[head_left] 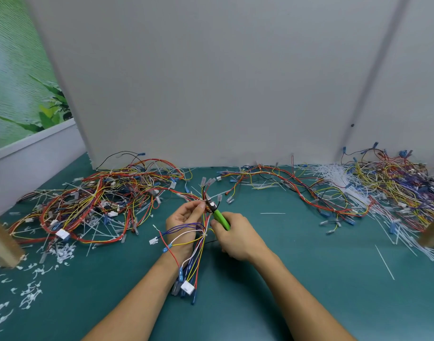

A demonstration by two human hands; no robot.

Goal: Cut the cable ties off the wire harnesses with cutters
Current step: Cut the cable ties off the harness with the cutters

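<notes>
Left fingers (198, 206) curl and pinch the harness (201, 238) near its upper end, with the left hand (185, 220) palm toward the camera. Right fingers (214, 224) wrap the green handles of the cutters (219, 216), and the right hand (235, 236) is closed round them. The cutters' nose points up-left and meets the wires right at the left fingertips. Jaw gap is too small to tell. The harness runs from the pinch down across the left wrist in red, yellow, blue and white wires. It ends in a white connector (187, 287) and blue terminals low on the teal surface (284, 279). A white tie (205, 234) binds the wires between the two hands. The left pile (93, 200) of harnesses lies well apart on the left, with cut scraps (31, 291) in front of it. A loose harness (284, 183) sprawls behind the hands. The right pile (395, 188) sits far right, with white spare ties (334, 177) just beside it. A grey panel (211, 82) stands behind everything.
</notes>
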